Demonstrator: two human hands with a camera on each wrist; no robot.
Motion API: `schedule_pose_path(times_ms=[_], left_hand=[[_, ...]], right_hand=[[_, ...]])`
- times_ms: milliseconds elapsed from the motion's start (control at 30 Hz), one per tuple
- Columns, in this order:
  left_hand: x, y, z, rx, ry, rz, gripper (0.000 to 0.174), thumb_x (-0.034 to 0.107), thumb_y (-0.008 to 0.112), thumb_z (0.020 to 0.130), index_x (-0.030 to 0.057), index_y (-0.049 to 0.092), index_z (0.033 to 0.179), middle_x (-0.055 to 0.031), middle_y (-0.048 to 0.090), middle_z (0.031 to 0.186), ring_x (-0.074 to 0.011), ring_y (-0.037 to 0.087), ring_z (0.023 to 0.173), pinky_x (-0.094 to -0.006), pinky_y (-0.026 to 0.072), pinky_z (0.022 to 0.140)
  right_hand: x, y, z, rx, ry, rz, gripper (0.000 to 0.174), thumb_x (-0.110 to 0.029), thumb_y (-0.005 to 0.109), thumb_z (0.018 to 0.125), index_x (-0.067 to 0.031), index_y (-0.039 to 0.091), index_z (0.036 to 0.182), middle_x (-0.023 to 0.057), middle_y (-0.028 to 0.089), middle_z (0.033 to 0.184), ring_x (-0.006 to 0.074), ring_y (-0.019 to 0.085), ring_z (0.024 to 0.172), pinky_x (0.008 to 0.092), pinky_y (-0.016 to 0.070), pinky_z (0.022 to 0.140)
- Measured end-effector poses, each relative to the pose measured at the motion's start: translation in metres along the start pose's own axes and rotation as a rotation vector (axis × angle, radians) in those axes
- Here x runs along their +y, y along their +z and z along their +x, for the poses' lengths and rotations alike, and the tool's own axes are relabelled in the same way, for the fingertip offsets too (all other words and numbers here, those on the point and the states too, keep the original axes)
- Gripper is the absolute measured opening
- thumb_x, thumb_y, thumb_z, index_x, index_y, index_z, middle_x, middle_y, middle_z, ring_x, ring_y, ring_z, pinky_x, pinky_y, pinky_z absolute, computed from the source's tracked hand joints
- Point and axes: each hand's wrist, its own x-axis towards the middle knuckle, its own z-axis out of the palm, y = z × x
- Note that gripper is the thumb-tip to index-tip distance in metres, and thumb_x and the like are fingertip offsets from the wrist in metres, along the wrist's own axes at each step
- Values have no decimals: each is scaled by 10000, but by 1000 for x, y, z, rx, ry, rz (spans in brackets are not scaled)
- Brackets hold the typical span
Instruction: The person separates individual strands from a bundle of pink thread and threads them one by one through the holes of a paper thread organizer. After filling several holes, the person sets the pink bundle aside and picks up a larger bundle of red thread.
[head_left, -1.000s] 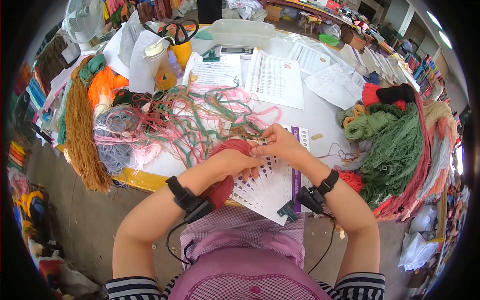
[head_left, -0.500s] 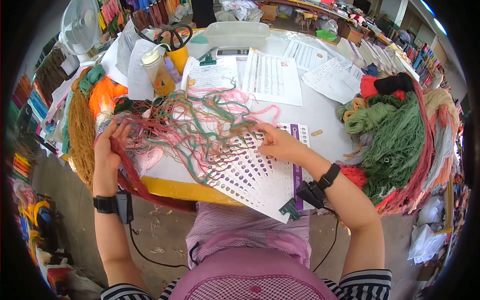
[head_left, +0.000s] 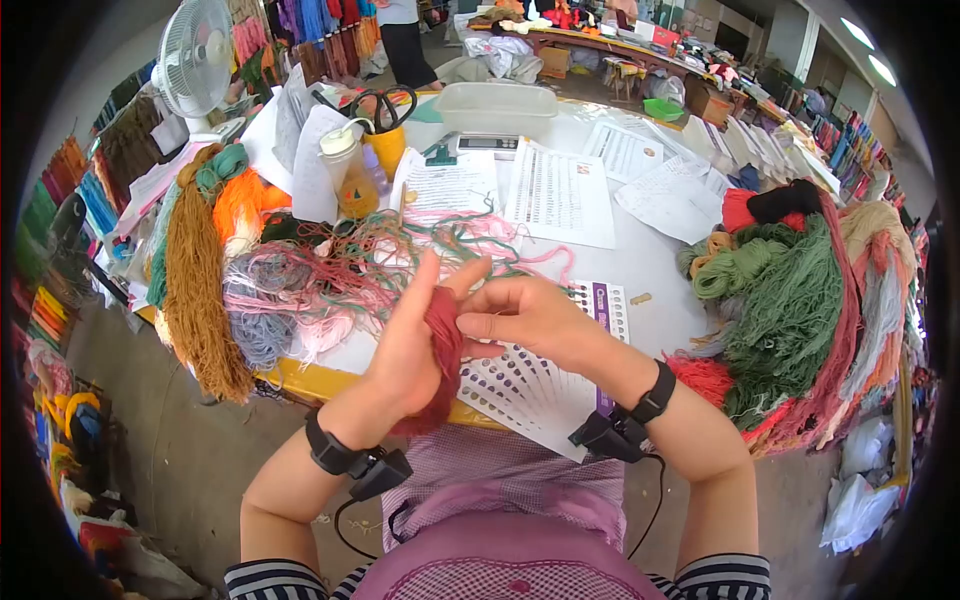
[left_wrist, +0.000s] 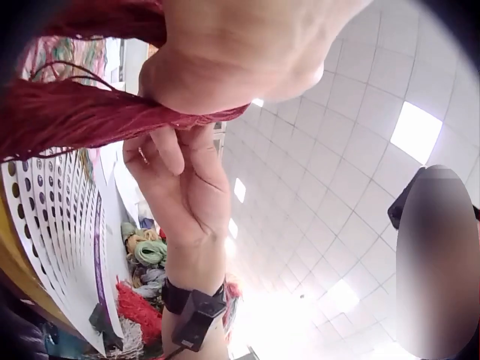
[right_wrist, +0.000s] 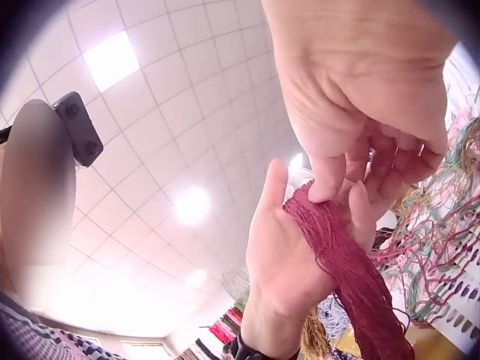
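Observation:
A dark red yarn skein lies across the palm of the left hand, between its raised thumb and fairly straight fingers. The right hand is beside it, curled, its fingertips at the skein. In the right wrist view the right hand pinches the upper end of the skein by the left hand. The left wrist view has the skein passing under the left hand, with the right hand below; some fingertips are hidden.
Tangled pink and green threads and a printed card lie on the table. Brown hanks are at left, a green yarn pile at right. Behind are a bottle, papers and a clear tray.
The left hand has come back from the far left to beside the right hand, bringing the red skein. The right hand now meets the skein. The head view has shifted slightly.

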Motion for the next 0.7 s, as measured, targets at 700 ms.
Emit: schedule_pose_path(times_ms=[700], left_hand=[[-7,10,1,-93,10,170,709,568,347,970,39,336,1442,-104,470,1382,-158,558,1090,-272,509,726]], right_hand=[[20,-9,-24,102,-125,57,103,-132,668,876,-30,655,869,-7,622,845,67,548,789,235,446,716]])
